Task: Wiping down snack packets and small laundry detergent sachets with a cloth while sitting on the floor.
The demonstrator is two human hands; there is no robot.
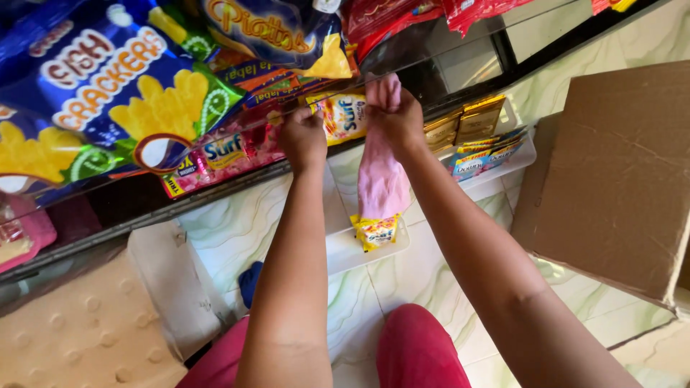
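My right hand (395, 118) is closed around the top of a long strip of pink sachets (379, 179) that hangs down from it. The strip ends in a yellow sachet (375, 231) just above a white tray (345, 253). My left hand (303, 136) is closed beside a yellow and red sachet (343, 116) on the shelf; its fingers are turned away, so I cannot see what they pinch. Both forearms reach forward from my lap in red trousers (420, 348).
Big blue snack bags (108, 86) hang at the upper left. Pink detergent sachets (223, 151) line the dark shelf edge. Gold sachets (463, 126) and blue ones (485, 159) fill a white tray on the right. A cardboard box (618, 179) stands on the tiled floor.
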